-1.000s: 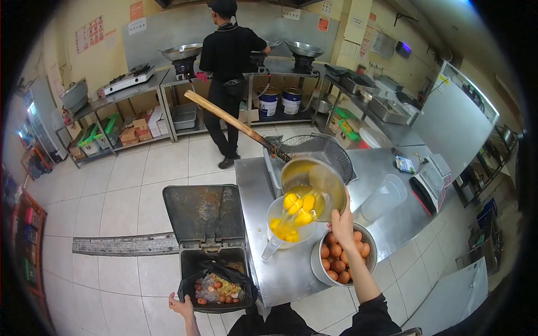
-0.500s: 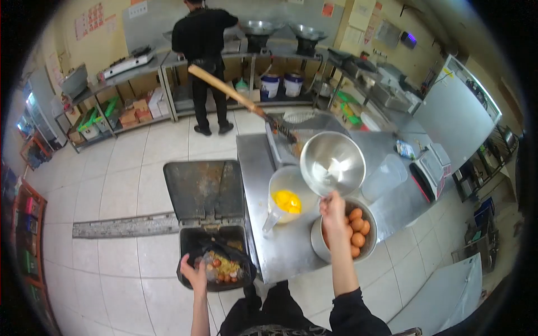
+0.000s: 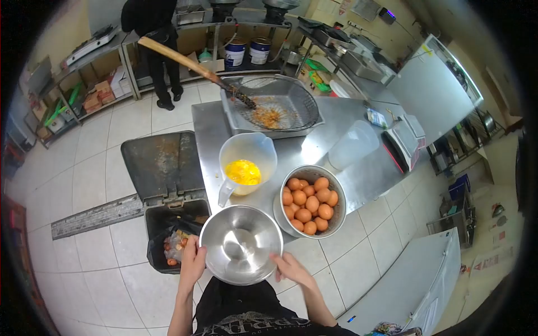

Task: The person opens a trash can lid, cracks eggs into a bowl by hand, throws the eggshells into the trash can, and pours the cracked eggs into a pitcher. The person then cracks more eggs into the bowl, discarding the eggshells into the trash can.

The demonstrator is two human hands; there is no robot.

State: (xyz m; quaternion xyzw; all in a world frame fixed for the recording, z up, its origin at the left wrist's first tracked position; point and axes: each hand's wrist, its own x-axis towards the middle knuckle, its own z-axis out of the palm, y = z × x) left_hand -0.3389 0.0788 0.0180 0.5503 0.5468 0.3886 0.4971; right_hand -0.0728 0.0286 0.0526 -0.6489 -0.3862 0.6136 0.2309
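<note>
The left hand (image 3: 193, 260) and, seemingly, right hand (image 3: 291, 269) pinch the bowl (image 3: 241, 246) by the counter's (image 3: 358, 179) near edge, egg pot (image 3: 278, 211) ahead of the right.

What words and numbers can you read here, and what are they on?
None can be read for sure.
Shirt: big letters, cut off and unclear.
Blue-and-white buckets: labels too blurred.
Packet: print too small.
Wall sign: too blurred.

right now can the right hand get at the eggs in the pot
Probably yes: the eggs lie uncovered in the pot, just ahead of the right hand, though it is at the rim of the steel bowl and may need freeing first.
</note>
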